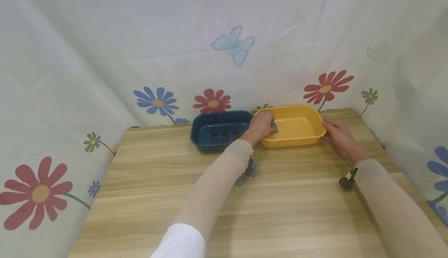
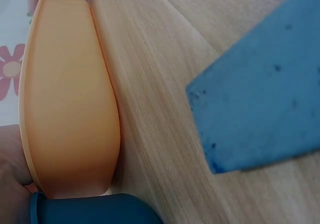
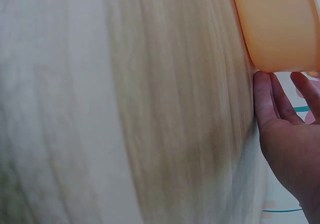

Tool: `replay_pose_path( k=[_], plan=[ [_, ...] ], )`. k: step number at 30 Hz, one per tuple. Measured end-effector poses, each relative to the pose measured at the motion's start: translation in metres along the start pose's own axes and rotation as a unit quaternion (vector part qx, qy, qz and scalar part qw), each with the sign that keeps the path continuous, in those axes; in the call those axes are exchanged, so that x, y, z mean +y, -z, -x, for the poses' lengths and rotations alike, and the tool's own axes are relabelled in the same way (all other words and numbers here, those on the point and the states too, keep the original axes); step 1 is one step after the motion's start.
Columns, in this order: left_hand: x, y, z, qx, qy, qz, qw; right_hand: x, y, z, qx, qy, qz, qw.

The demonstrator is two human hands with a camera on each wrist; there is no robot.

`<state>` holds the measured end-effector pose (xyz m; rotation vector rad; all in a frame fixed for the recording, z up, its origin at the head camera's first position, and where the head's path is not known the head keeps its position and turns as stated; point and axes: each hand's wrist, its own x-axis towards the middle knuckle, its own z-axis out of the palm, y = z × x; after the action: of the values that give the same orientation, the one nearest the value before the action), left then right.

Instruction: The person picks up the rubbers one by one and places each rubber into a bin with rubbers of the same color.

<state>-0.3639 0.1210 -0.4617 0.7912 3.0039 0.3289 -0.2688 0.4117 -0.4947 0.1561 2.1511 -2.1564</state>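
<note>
My left hand (image 1: pixel 259 127) reaches over the near left rim of a yellow plastic basin (image 1: pixel 292 143). Its fingers pinch a small blue-grey piece (image 1: pixel 274 127) inside the basin. In the left wrist view the basin wall hides the fingertips and the piece. At the basin's other end, my right hand (image 1: pixel 338 135) touches the outer wall with its fingertips. The right wrist view shows those fingers (image 3: pixel 266 98) fairly straight, beside the orange-looking wall. A dark blue basin (image 1: pixel 206 148) stands left of the yellow one, with several dark pieces (image 1: pixel 225 130) on its floor.
Blue-grey pieces (image 1: pixel 254 170) show beside my left forearm, partly covered by it. A flat blue piece (image 2: pixel 260 93) with dark specks looms close in the left wrist view. Behind the wooden table (image 1: pixel 168 195) hangs a flower-printed cloth (image 1: pixel 168 48).
</note>
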Motion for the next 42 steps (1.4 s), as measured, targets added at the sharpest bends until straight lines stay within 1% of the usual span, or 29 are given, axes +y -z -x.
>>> replay_pose_path(
  k=[1,4,10,12,13,17,19,21,24,25,27,30,34,36,38,42],
  plan=[
    [0.000,0.000,0.001,-0.003,0.002,-0.004,1.0000,0.000,0.000,0.000,-0.001,0.001,-0.006,1.0000],
    [0.000,0.002,0.003,-0.008,0.005,-0.006,0.9999,0.000,-0.002,0.001,-0.003,0.002,0.002,1.0000],
    [-0.001,0.004,0.008,-0.004,0.013,-0.007,0.9999,-0.002,-0.006,-0.001,-0.002,-0.008,0.000,1.0000],
    [-0.002,0.005,0.010,-0.003,0.019,-0.003,0.9998,-0.003,-0.007,-0.001,-0.005,-0.006,0.010,0.9999],
    [-0.002,0.005,0.010,-0.003,0.020,-0.001,0.9998,-0.004,-0.008,-0.001,-0.004,-0.008,0.004,1.0000],
    [-0.005,0.005,0.012,-0.007,0.014,0.009,0.9998,-0.004,-0.011,0.001,-0.004,-0.005,0.022,0.9997],
    [-0.007,0.005,0.013,-0.015,0.008,0.029,0.9994,-0.003,-0.012,0.002,-0.008,-0.003,0.015,0.9998],
    [-0.010,0.006,0.012,-0.019,0.005,0.061,0.9980,-0.003,-0.013,0.002,-0.014,0.003,0.014,0.9998],
    [-0.014,0.011,0.012,-0.021,-0.002,0.120,0.9925,-0.001,-0.013,0.003,-0.017,0.006,-0.011,0.9998],
    [-0.016,0.013,0.012,-0.017,-0.006,0.130,0.9914,-0.001,-0.013,0.003,-0.018,0.006,-0.013,0.9997],
    [-0.018,0.019,0.013,-0.014,-0.017,0.142,0.9896,-0.001,-0.013,0.003,-0.019,0.005,-0.015,0.9997],
    [-0.020,0.031,0.017,-0.011,-0.034,0.140,0.9896,-0.001,-0.014,0.004,-0.020,-0.003,-0.015,0.9997],
    [-0.019,0.056,0.028,-0.015,-0.060,0.139,0.9884,-0.003,-0.012,0.003,-0.017,-0.016,-0.013,0.9996],
    [-0.021,0.069,0.038,-0.016,-0.072,0.143,0.9870,-0.003,-0.010,0.003,-0.012,-0.022,-0.016,0.9996],
    [-0.024,0.081,0.051,-0.015,-0.083,0.147,0.9856,-0.004,-0.008,0.003,-0.009,-0.023,-0.010,0.9996],
    [-0.038,0.097,0.080,-0.018,-0.105,0.144,0.9838,-0.005,-0.004,0.005,-0.006,-0.017,-0.026,0.9995]
  ],
)
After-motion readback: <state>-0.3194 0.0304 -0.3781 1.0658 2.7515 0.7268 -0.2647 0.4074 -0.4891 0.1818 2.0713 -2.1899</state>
